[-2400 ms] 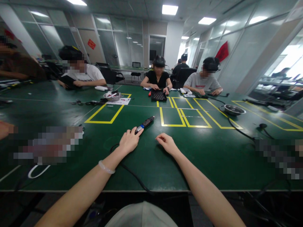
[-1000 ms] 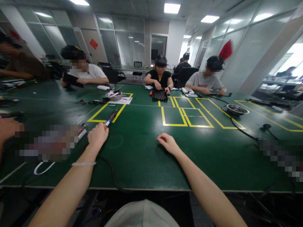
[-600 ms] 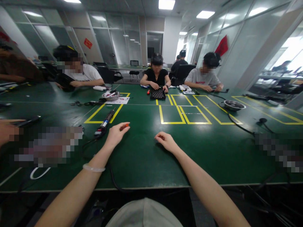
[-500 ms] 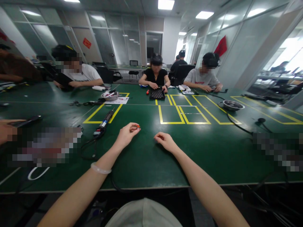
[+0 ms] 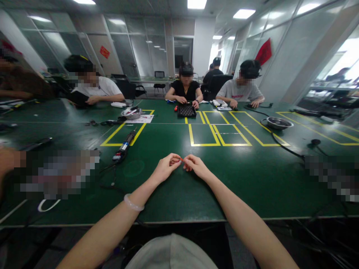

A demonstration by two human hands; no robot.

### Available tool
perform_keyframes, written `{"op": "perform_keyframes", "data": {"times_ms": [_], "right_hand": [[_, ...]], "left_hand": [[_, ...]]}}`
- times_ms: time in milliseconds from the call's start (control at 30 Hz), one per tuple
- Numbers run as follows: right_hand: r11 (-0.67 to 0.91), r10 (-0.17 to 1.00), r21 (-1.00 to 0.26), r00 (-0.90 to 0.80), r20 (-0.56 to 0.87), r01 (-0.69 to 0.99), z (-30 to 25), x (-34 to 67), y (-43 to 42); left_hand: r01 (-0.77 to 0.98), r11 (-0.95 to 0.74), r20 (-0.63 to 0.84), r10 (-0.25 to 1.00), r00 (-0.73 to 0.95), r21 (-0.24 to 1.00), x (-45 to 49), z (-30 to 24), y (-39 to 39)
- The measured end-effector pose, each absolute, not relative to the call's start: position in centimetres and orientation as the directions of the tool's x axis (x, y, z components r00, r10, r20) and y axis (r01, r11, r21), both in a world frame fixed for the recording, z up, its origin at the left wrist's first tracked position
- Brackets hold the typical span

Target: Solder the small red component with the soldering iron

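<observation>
My left hand is closed in a pinch around a small orange piece, too small here for its kind to be told. Right beside it, my right hand is also pinched, its fingertips meeting the piece or lying just against it. What those right fingers hold, if anything, is hidden. Both hands are above the near middle of the green table. A soldering iron with a dark cable lies to the left of my left hand.
Across the table, a person works over a black tray; other people sit at both sides. A metal bowl stands at right near a black cable. Yellow tape outlines mark the tabletop. Another person's hand is at far left.
My left hand has moved right and slightly down with the orange piece, up to my right hand. The right hand has stayed nearly in place. The two were apart before.
</observation>
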State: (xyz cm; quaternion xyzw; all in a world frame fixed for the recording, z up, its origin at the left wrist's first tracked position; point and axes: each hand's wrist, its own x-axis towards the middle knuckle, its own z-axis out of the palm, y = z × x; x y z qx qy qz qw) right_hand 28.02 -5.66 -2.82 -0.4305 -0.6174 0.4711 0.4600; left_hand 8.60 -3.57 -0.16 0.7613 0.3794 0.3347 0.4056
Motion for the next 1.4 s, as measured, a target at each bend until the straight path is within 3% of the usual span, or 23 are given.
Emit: {"op": "perform_keyframes", "data": {"times_ms": [700,1400], "right_hand": [[0.210,0.961,-0.967,-0.212,0.177,0.142,-3.18,28.16,-5.56],[0.260,0.955,-0.918,-0.218,0.199,0.300,-2.75,28.13,-5.86]], "left_hand": [[0.355,-0.557,0.296,0.764,0.573,0.751,8.66,0.10,-4.02],[0.352,-0.521,0.266,0.779,0.567,0.777,8.39,-0.31,-3.85]]}}
